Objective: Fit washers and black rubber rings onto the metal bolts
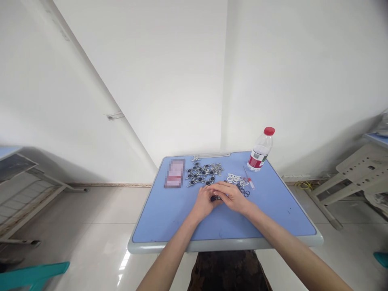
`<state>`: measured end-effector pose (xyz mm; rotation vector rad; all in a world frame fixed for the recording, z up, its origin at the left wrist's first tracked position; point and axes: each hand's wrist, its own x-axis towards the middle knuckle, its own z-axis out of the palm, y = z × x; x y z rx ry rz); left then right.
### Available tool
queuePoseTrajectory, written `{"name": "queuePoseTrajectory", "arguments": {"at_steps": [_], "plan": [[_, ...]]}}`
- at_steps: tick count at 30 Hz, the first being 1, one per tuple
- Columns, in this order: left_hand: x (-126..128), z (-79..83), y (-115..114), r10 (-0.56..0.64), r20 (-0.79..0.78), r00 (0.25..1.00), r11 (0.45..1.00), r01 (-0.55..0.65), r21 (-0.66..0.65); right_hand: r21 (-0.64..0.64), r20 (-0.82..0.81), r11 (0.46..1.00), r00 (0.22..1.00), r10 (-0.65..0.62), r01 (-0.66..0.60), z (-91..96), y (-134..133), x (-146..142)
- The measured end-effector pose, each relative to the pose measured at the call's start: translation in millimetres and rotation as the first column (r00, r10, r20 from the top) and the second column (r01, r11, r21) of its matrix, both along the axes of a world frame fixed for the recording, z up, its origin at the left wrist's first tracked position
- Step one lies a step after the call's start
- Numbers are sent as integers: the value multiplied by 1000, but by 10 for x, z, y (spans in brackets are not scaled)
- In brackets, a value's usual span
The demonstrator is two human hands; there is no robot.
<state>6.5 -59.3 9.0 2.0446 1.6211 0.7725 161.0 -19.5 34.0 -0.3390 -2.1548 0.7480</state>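
Close together over the middle of the blue desk [157, 218], my left hand [203, 203] and my right hand [233, 196] have their fingers curled round a small dark piece [215, 198]. Most of that piece is hidden by the fingers, so its kind does not show. Just beyond the hands lies a cluster of silver metal fittings with black round parts [198, 176]. Plain silver screw-like pieces [217, 168] lie to the right of the cluster. Beside my right hand are flat white metal plates [234, 178] and black rubber rings [246, 194].
A phone-like rectangle [175, 173], blurred out, lies at the desk's left. A red-handled screwdriver [248, 178] lies to the right, near a red-capped water bottle [261, 151] that stands at the back right. A white wall [169, 81] rises behind the desk.
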Motion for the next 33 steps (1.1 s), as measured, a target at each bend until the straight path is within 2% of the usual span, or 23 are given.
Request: {"name": "queuePoseTrajectory", "arguments": {"at_steps": [8,14,20,23,27,30,33], "plan": [[9,20,-16,-12,37,999,1000,11,27,-14,-29,987,987,-158,158,-47,-25,-52],[13,52,-36,-14,34,999,999,13,30,-5,-65,955,953,-296,296,-80,-69,-96],[1,39,-30,-23,15,1000,999,23,39,63,-48,966,968,-247,250,-89,-27,-31],[-8,28,-27,-43,12,999,999,43,22,-1,-60,980,978,-201,201,-75,9,13],[-9,11,-22,-13,5,1000,1000,13,5,-96,-78,985,986,-148,140,-57,7,21],[-6,4,-17,-7,8,1000,1000,7,-11,-143,-97,978,981,-167,152,-44,-11,11],[-1,4,-16,-8,28,1000,1000,9,-28,-130,-84,974,977,-195,183,-25,-25,5]]}}
